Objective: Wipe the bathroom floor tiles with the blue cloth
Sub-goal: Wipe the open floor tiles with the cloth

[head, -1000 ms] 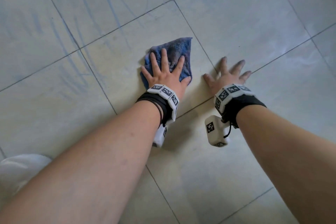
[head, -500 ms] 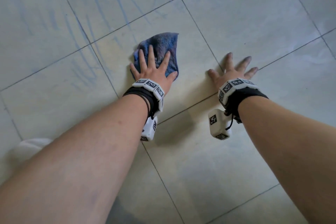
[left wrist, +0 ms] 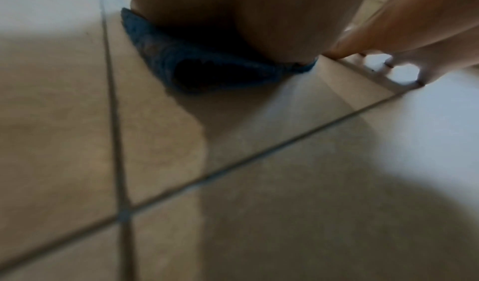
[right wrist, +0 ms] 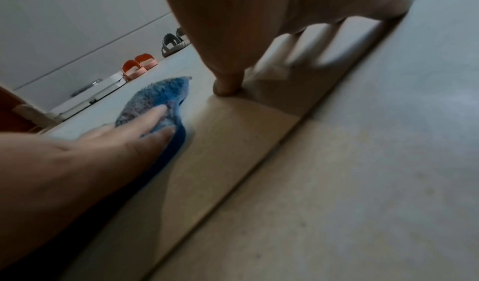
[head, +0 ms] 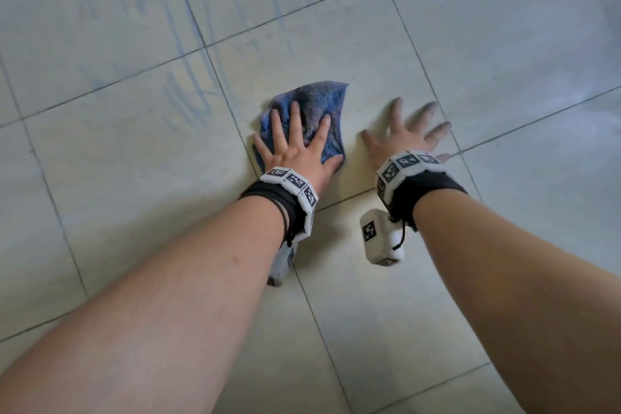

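The blue cloth (head: 316,104) lies bunched on the pale floor tiles (head: 504,44), with my left hand (head: 295,141) pressing flat on it, fingers spread and straight. From the left wrist view the cloth (left wrist: 186,64) shows under the palm. My right hand (head: 406,131) rests flat on the bare tile just right of the cloth, fingers splayed, holding nothing. The right wrist view shows the cloth (right wrist: 160,99) under the left hand's fingers (right wrist: 153,115) and the right thumb (right wrist: 228,84) planted on the tile.
Faint blue streaks (head: 188,91) mark the tiles to the upper left of the cloth. In the right wrist view, orange slippers (right wrist: 140,64) and grey slippers (right wrist: 173,41) stand by a white wall (right wrist: 64,19) beyond the cloth.
My left hand has slid the cloth leftward and then back towards me, nearer the right hand. The right hand stays planted on the tile.
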`<state>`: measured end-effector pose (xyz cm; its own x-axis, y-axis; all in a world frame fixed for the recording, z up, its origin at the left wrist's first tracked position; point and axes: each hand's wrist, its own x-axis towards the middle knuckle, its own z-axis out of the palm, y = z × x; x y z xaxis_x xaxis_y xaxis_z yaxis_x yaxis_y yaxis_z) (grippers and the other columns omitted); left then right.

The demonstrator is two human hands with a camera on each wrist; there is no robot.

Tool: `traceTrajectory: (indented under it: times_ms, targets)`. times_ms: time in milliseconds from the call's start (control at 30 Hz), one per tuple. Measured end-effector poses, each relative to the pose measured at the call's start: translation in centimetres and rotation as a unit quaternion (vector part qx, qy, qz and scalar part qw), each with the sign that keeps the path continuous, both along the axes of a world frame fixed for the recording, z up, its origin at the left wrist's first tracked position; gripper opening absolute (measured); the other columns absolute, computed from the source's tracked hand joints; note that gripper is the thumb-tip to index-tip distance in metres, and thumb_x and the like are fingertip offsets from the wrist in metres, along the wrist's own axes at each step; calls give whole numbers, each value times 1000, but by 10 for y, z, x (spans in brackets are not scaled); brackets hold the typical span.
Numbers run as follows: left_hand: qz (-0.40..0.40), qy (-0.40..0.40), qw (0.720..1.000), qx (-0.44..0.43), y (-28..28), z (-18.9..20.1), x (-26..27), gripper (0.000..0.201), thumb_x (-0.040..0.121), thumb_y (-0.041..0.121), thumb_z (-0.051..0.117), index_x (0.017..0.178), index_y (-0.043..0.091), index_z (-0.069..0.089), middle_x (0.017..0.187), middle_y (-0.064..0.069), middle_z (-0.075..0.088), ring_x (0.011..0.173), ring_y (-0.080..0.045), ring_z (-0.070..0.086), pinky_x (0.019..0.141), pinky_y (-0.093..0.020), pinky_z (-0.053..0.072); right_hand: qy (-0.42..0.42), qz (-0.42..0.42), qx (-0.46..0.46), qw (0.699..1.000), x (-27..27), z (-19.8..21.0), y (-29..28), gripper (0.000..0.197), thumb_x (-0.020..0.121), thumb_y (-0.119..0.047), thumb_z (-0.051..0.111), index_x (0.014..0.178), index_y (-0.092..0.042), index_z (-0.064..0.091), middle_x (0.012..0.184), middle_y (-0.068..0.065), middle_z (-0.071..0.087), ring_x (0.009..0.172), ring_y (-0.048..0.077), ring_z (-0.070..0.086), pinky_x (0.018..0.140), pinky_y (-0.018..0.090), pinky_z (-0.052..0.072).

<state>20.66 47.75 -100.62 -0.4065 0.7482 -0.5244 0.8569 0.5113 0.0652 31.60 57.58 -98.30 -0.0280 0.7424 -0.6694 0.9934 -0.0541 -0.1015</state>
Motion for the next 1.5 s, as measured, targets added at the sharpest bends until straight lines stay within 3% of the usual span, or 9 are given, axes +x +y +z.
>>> traceTrajectory:
  times_ms: [333, 467, 867, 1033, 1133, 1267, 1367, 1500]
  targets:
    - [-21, -59, 998, 33, -8, -2, -9, 76, 95, 68, 38, 156, 45, -1, 164, -5, -23, 149, -36, -22, 114, -66, -7, -73, -3, 4, 997, -3, -8, 0, 76, 95, -61, 41, 152, -45, -7, 160, 4, -27, 146, 40, -20, 111, 68, 8]
    - [-21, -62, 996, 59, -33, -6, -27, 74, 95, 66, 38, 156, 43, 2, 165, -4, -18, 150, -33, -20, 115, -64, -6, -92, -25, 20, 995, -39, -11, -23, 72, 97, -58, 33, 152, -41, -9, 160, 9, -25, 146, 43, -18, 109, 70, 7]
    - [135, -27, 988, 70, -134, -6, -87, 76, 92, 68, 43, 156, 44, 9, 167, -5, -9, 151, -35, -13, 115, -66, 1, -64, 50, 5, 997, -115, -2, -99, 72, 97, -60, 32, 152, -40, -9, 159, 13, -26, 146, 42, -17, 109, 71, 8]
    - [232, 0, 970, 65, -171, -7, -106, 74, 93, 69, 38, 156, 45, 9, 166, -7, -13, 150, -35, -15, 115, -65, 1, -85, 90, 8, 992, -119, -9, -105, 75, 97, -49, 41, 151, -41, -10, 157, 18, -28, 144, 46, -19, 105, 75, 8]
    - [250, 5, 967, 49, -168, -5, -108, 73, 94, 70, 35, 156, 45, 5, 165, -7, -16, 150, -37, -17, 114, -67, 0, -97, 122, 4, 988, -116, -12, -105, 80, 96, -42, 48, 152, -42, -9, 155, 22, -30, 141, 51, -20, 101, 78, 9]
    - [285, 7, 958, 28, -148, -2, -104, 74, 94, 70, 33, 156, 45, 1, 164, -9, -20, 148, -41, -20, 113, -69, -1, -22, 140, 16, 990, -107, -12, -103, 76, 97, -53, 39, 155, -32, -5, 159, 21, -19, 143, 50, -15, 110, 73, 1]
    - [307, 3, 951, 22, -130, 0, -103, 74, 95, 70, 32, 156, 44, -1, 163, -12, -23, 147, -43, -21, 113, -69, 0, -35, 142, -4, 989, -98, -7, -101, 70, 98, -55, 35, 151, -46, -10, 156, 13, -33, 144, 45, -21, 111, 72, 6]
    - [284, -1, 959, 21, -102, 0, -99, 74, 95, 69, 30, 156, 43, -3, 162, -14, -24, 146, -44, -22, 113, -69, -3, -9, 163, -6, 987, -84, -3, -97, 66, 98, -54, 36, 149, -50, -6, 156, 6, -34, 146, 39, -19, 117, 62, 7]
